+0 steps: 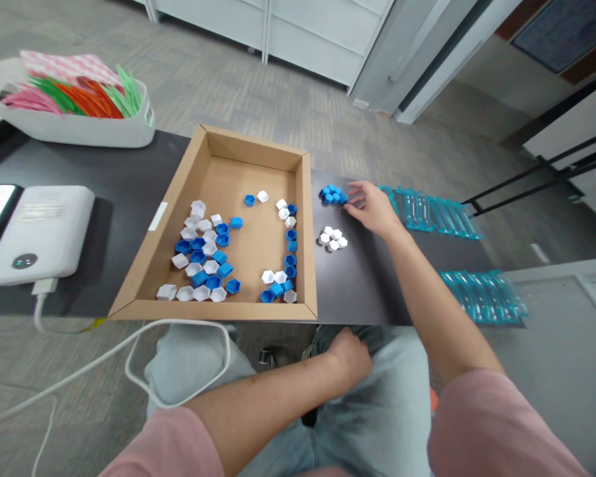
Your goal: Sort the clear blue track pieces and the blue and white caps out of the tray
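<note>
At the right end of a cluster of blue hexagonal pieces [332, 194], my right hand [370, 207] has its thumb and index fingertip closed at the outermost blue piece; the other fingers are slightly spread. Just nearer to me lies a cluster of white hexagonal pieces [332, 239], untouched by either hand. My left hand [350, 358] rests on my lap below the table edge, fingers curled, with nothing visible in it. Left of the clusters stands a shallow cardboard tray [306, 232] with many loose blue and white hexagonal cups, some upright, some on their sides.
Clear teal-edged plastic packs [434, 212] lie at the table's right, with more packs [481, 295] nearer. A white box-shaped device [42, 232] with a cable [179, 322] sits left. Behind it stands a white basket [94, 129] of coloured fuzzy sticks.
</note>
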`<action>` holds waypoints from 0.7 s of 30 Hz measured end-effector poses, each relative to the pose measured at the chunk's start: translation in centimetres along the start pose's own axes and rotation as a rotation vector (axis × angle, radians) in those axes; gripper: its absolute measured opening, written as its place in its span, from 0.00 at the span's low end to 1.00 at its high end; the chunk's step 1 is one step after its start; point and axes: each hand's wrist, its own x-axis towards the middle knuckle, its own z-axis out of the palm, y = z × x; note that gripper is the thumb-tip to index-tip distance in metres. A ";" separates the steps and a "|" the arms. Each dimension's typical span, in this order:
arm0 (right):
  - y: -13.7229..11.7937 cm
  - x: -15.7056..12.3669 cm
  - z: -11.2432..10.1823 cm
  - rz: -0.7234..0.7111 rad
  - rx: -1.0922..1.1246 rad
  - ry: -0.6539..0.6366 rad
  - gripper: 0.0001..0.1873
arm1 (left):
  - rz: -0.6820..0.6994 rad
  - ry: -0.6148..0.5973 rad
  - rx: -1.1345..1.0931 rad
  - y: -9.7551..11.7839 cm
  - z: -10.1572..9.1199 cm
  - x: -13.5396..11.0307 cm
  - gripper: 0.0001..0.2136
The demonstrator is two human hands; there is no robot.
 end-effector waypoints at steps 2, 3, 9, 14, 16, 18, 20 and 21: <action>-0.6 -0.4 -0.2 -0.004 0.017 0.045 0.32 | 0.001 -0.001 -0.003 0.0 0.1 0.1 0.16; -1.2 -0.7 -0.5 -0.018 0.013 0.068 0.31 | 0.001 -0.001 -0.005 0.1 0.1 0.1 0.16; -10.1 -2.4 -2.8 -0.304 -0.002 -0.017 0.19 | 0.006 0.000 -0.023 0.2 0.2 0.2 0.15; -18.8 -1.7 -1.6 -0.588 -0.222 -0.351 0.09 | -0.025 -0.027 -0.040 0.2 0.4 0.4 0.15; -20.4 -1.1 -0.3 -0.619 -0.329 -0.412 0.05 | -0.038 -0.023 -0.052 0.2 0.4 0.5 0.17; -21.1 -0.7 1.2 -0.594 -0.409 -0.441 0.01 | -0.048 -0.006 -0.066 0.2 0.5 0.5 0.18; -21.2 -0.5 2.4 -0.560 -0.481 -0.453 0.03 | -0.059 0.015 -0.079 0.1 0.6 0.5 0.20; -21.2 -0.5 2.9 -0.553 -0.519 -0.454 0.04 | -0.066 0.028 -0.089 0.0 0.7 0.4 0.20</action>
